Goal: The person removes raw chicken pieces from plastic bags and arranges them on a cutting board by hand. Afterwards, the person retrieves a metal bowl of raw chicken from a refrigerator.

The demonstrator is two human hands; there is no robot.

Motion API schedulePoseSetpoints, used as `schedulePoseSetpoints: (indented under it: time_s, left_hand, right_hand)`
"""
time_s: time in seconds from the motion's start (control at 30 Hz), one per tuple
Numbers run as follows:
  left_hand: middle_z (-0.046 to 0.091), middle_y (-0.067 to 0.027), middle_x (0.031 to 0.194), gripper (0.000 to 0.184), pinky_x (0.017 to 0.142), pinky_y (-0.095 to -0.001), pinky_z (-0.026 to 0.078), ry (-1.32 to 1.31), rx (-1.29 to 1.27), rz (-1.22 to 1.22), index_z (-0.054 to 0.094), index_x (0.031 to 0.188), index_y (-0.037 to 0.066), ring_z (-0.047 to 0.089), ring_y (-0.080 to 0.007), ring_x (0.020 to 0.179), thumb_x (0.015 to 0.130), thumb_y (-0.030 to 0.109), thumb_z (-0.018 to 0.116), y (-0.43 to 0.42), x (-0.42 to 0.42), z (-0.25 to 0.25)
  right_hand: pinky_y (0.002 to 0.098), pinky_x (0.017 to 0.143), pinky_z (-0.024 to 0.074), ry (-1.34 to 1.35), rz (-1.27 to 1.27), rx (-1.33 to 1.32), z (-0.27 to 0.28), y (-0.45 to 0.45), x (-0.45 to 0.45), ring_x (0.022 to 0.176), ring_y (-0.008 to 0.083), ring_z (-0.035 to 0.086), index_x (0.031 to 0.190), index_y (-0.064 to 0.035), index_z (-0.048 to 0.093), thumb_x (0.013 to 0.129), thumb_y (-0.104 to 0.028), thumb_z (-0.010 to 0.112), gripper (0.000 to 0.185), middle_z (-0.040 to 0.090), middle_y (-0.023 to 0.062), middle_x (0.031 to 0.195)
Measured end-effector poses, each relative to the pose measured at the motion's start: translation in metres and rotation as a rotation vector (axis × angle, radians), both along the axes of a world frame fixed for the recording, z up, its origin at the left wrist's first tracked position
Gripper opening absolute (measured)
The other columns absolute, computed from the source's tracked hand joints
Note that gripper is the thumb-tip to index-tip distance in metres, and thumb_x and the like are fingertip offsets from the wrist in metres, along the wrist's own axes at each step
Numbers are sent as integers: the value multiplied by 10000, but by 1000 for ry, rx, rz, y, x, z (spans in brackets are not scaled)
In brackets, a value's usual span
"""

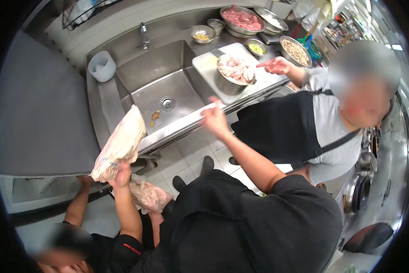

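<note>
My right hand (215, 122) is raised over the sink's front edge, empty, its fingers apart and turned toward a metal pot (232, 85) filled with pale raw meat. A clear plastic bag of raw meat (150, 196) hangs low on my left, where my left forearm (156, 227) seems to lead; the bag hides the fingers. Just beyond it, a co-worker's hand (121, 175) lifts a large pale slab of meat (121, 143) in plastic film. Another co-worker's open hand (276, 66) reaches beside the pot.
A steel sink (136, 93) with food scraps lies ahead. Under the pot is a white cutting board (203, 68). Bowls of minced meat (242, 19) and chopped food (295, 50) line the back counter. A dark-topped cabinet (43, 113) stands left. Co-workers flank me on both sides.
</note>
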State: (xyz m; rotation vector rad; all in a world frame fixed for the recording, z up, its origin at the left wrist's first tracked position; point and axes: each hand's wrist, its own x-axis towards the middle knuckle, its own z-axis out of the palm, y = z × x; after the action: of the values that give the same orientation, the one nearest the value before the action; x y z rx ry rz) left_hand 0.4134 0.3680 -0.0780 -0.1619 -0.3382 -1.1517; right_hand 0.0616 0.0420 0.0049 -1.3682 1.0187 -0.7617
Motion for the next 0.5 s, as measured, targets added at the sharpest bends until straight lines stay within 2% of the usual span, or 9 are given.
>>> schedulePoseSetpoints:
  time_s: [0.07, 0.1, 0.13, 0.2, 0.27, 0.33, 0.43, 0.47, 0.5]
  left_hand:
    - [409, -114, 1584, 616, 1152, -405, 370, 426, 40, -139, 354, 1520, 8, 420, -233, 1423, 1030, 370, 443, 20, -47, 61]
    - [389, -104, 1599, 614, 1141, -415, 379, 476, 26, -199, 366, 1520, 26, 407, -223, 1428, 1032, 389, 448, 43, -42, 37]
    - [374, -115, 1609, 646, 1160, -442, 359, 329, -70, -90, 356, 1538, 59, 392, -263, 1439, 1021, 430, 462, 80, -7, -32]
    - [501, -136, 1504, 586, 1047, -400, 508, 500, 406, 11, 377, 1494, -2, 532, -262, 1313, 1043, 371, 402, 84, -24, -92]
    - [371, -127, 1598, 710, 1194, -444, 336, 473, -72, -162, 300, 1562, 95, 416, -281, 1415, 953, 403, 499, 72, -75, 39]
    - [399, -99, 1582, 760, 1117, -407, 428, -638, 604, 328, 292, 1559, 89, 466, -252, 1364, 910, 395, 543, 63, -89, 91]
    - [382, -81, 1596, 826, 1155, -411, 385, -422, 550, 358, 275, 1573, 91, 435, -250, 1395, 873, 367, 616, 85, -89, 61]
    - [383, -83, 1595, 820, 1170, -406, 365, -61, 174, 185, 282, 1575, 100, 421, -250, 1410, 877, 347, 633, 85, -90, 74]
    - [383, -83, 1595, 820, 1170, -406, 365, -68, 168, 184, 282, 1575, 100, 421, -250, 1410, 877, 347, 633, 94, -92, 79]
  right_hand:
    - [320, 588, 560, -160, -199, -93, 24, -34, -20, 668, 183, 663, 1504, -75, 265, 988, -114, 537, 584, 688, 150, 1023]
    - [337, 638, 592, -127, -152, -126, 25, -64, -34, 743, 208, 694, 1476, -57, 329, 1026, -201, 527, 513, 682, 177, 1096]
    - [352, 687, 613, -342, -167, -17, -21, -115, -48, 821, 243, 717, 1458, -33, 377, 1051, -298, 514, 504, 675, 204, 1146]
    - [415, 802, 607, -248, -40, -13, -15, -169, -70, 999, 334, 700, 1495, -36, 358, 1052, -435, 513, 616, 618, 245, 1294]
    - [469, 872, 570, -212, -191, 305, -2, -192, -69, 1081, 410, 656, 1556, -101, 256, 993, -538, 577, 782, 555, 250, 1387]
    - [523, 878, 539, -140, -171, 346, -11, -214, -73, 1077, 409, 626, 1559, -172, 238, 1026, -402, 529, 649, 538, 235, 1380]
    - [483, 811, 548, -125, -173, 304, -13, -210, -75, 1023, 376, 643, 1540, -175, 274, 1021, -317, 521, 592, 568, 222, 1332]
    - [455, 769, 553, -149, -197, 287, -12, -206, -75, 986, 360, 655, 1529, -175, 296, 1017, -287, 514, 567, 590, 215, 1299]
    - [455, 769, 553, -156, -196, 282, -6, -199, -80, 986, 360, 655, 1529, -175, 296, 1017, -287, 514, 567, 590, 215, 1299]
